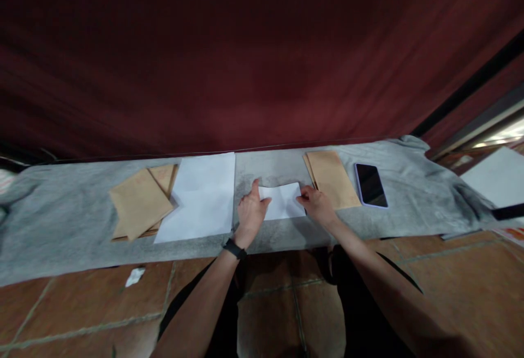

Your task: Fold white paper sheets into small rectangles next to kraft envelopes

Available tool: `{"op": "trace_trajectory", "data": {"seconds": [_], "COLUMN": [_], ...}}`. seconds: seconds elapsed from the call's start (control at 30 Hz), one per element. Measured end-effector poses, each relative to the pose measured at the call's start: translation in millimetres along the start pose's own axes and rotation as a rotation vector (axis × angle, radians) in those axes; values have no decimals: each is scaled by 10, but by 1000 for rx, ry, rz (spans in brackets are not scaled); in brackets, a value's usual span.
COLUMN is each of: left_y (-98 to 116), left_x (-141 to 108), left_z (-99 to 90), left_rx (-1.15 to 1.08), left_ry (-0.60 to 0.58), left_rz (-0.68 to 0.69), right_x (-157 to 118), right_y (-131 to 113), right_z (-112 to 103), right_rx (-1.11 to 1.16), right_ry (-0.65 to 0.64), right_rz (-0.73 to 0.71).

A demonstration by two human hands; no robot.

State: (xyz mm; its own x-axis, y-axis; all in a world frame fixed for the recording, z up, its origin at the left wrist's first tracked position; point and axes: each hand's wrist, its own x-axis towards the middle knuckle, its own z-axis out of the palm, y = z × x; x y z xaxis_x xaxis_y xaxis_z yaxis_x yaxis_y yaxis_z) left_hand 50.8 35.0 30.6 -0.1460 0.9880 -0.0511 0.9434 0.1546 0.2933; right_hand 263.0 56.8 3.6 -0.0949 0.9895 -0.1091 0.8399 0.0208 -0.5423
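A folded white sheet of paper (281, 203) lies on the grey cloth between my two hands. My left hand (252, 208) holds its left edge, the thumb on top and the index finger pointing away from me along the side. At the opposite edge, my right hand (317, 203) pinches the paper between thumb and curled fingers. Close beyond the right hand lie brown envelopes (332, 179), stacked slightly askew. To the left of my left hand is a stack of flat white paper (200, 197).
More brown envelopes (141, 202) lie fanned at the left, touching the white stack. A phone (371, 185) rests at the right. The grey cloth (73, 210) covers a narrow surface backed by a dark red curtain (229, 63). A crumpled white scrap (135, 276) is on the tiled floor.
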Motion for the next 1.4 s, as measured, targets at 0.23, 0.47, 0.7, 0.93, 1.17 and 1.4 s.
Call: {"op": "trace_trajectory", "data": {"seconds": [0.23, 0.47, 0.7, 0.93, 1.17, 1.4], "left_y": [-42, 89, 67, 76, -58, -160], "left_x": [-33, -301, -526, -493, -357, -207], "left_z": [60, 234, 469, 492, 470, 422], "left_rx": [96, -34, 39, 38, 11, 87], "left_ry": [142, 94, -36, -41, -41, 21], "left_rz": [82, 504, 577, 552, 406, 314], "right_x": [8, 9, -73, -223, -368, -388], "right_y": [-2, -33, -120, -280, -168, -78], "right_z": [-1, -19, -8, 161, 501, 489], "right_rx": [-9, -51, -169, -128, -184, -297], "right_ry": [13, -7, 44, 149, 54, 184], "right_rz": [27, -2, 22, -338, -490, -410]}}
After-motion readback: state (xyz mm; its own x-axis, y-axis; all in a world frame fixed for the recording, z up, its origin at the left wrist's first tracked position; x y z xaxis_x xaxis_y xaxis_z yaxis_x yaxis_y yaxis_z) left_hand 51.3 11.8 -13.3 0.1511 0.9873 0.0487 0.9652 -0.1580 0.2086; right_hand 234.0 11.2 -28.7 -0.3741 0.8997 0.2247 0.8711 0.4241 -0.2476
